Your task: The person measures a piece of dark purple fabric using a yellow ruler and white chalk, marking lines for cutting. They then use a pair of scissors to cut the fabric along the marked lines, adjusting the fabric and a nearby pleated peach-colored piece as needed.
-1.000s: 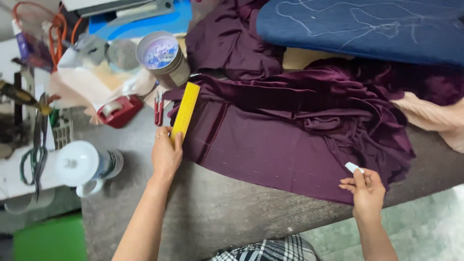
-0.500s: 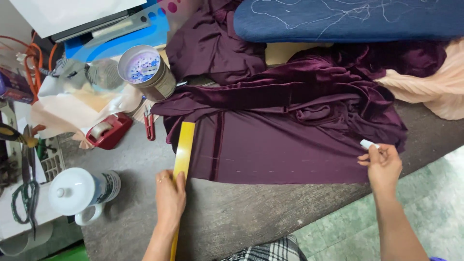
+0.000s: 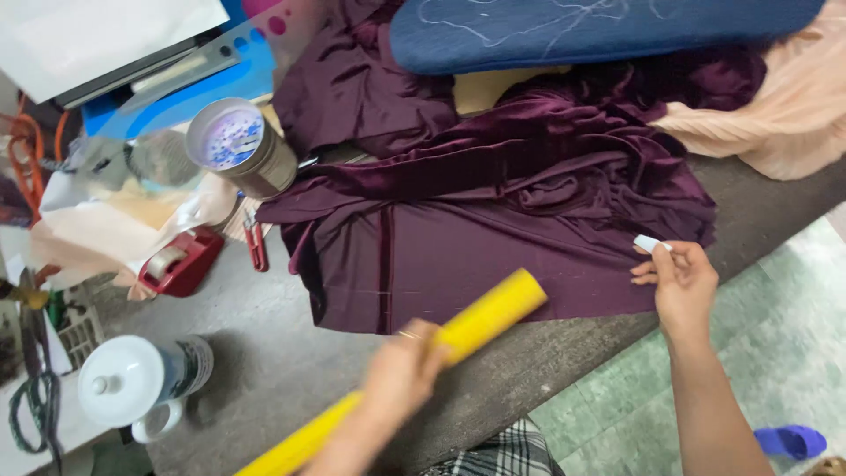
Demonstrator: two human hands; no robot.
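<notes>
A dark purple cloth (image 3: 529,220) lies spread and bunched on the grey table (image 3: 264,353). My left hand (image 3: 401,375) grips a long yellow ruler (image 3: 480,317) that slants over the cloth's near edge; the hand is blurred by motion. My right hand (image 3: 683,282) rests at the cloth's right edge and pinches a small white piece of chalk (image 3: 648,244) between thumb and fingers.
A round tin (image 3: 238,145), a red tape dispenser (image 3: 181,262) and small red snips (image 3: 256,247) sit left of the cloth. A white lidded mug (image 3: 141,388) stands at the near left. Blue padded board (image 3: 599,31) and peach fabric (image 3: 775,115) lie behind.
My left hand has lifted the yellow ruler off the cloth's left edge and swung it to slant across the near edge. My right hand stays at the cloth's right edge with the chalk.
</notes>
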